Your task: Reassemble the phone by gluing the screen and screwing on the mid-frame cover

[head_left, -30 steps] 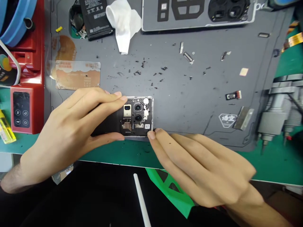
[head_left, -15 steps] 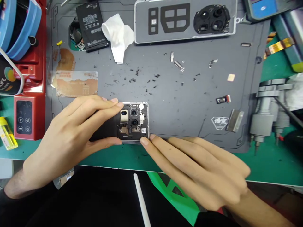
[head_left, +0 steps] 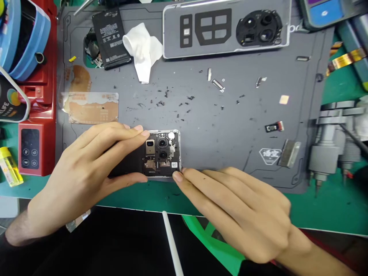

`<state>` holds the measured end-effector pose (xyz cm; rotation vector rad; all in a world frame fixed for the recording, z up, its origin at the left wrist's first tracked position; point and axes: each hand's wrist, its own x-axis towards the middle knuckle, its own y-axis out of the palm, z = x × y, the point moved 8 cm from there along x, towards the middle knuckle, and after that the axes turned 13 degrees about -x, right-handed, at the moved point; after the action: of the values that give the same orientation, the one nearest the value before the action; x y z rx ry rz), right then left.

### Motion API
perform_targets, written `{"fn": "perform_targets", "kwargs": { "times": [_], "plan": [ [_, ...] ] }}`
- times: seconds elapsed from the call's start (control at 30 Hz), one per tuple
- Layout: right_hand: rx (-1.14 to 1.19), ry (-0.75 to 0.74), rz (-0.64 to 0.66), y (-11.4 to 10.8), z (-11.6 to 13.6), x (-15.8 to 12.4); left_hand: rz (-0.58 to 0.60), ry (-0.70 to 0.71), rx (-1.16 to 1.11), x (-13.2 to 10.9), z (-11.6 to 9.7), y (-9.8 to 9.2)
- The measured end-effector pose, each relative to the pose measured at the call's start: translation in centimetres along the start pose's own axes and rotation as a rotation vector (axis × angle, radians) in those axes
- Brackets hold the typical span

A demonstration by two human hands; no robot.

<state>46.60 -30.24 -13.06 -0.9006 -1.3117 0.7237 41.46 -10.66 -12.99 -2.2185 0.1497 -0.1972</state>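
**While clasping the opened phone in the left hand, keeps the right hand at one corner**

As in the frame half a second ago, has at far left a yellow-capped bottle near a red machine, then a printed card on the grey mat. Reaches in with the left hand bent over the phone, still grasping with fingers along the far edge and thumb along the near one. Past that hand, has a black battery and a crumpled white cloth just beside. Keeps the phone at the mat's near edge, camera side up, unmoved against the mat. Touches its near right corner with thumb and forefinger of the right hand, with knuckles a little closer to the phone than before; cannot tell whether closed on the corner or only pressing. Beyond, has dark scraps strewn below a grey panel. Farther right, has a small red-tipped part, a metal block and grey tools past the mat. Shifts viewpoint slightly, setting the mat lower in view than half a second ago.
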Motion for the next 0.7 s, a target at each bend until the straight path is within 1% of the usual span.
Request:
{"fn": "perform_targets", "kwargs": {
  "times": [0.13, 0.27, 0.33, 0.47, 0.6, 0.7],
  "plan": [
    [0.04, 0.031, 0.015, 0.4, -0.3, 0.1, -0.001, 0.0, 0.006, 0.1, -0.1, 0.0],
    [0.03, 0.021, -0.024, 0.4, -0.4, -0.4, -0.002, 0.008, 0.01, 0.1, -0.1, -0.1],
    [0.028, 0.041, -0.038, 0.4, -0.6, -0.6, 0.006, 0.015, 0.023, 0.0, -0.2, -0.1],
    [-0.007, 0.14, -0.073, 0.4, -1.5, -0.5, 0.031, 0.07, 0.109, -0.2, -0.7, -0.2],
    [-0.088, 0.138, -0.098, 0.1, -1.3, -0.2, 0.046, 0.132, 0.214, -0.7, -1.1, -0.2],
    [-0.114, 0.16, -0.073, 0.1, -1.0, 0.0, 0.042, 0.122, 0.263, -1.2, -0.9, -0.9]
  ]
}}
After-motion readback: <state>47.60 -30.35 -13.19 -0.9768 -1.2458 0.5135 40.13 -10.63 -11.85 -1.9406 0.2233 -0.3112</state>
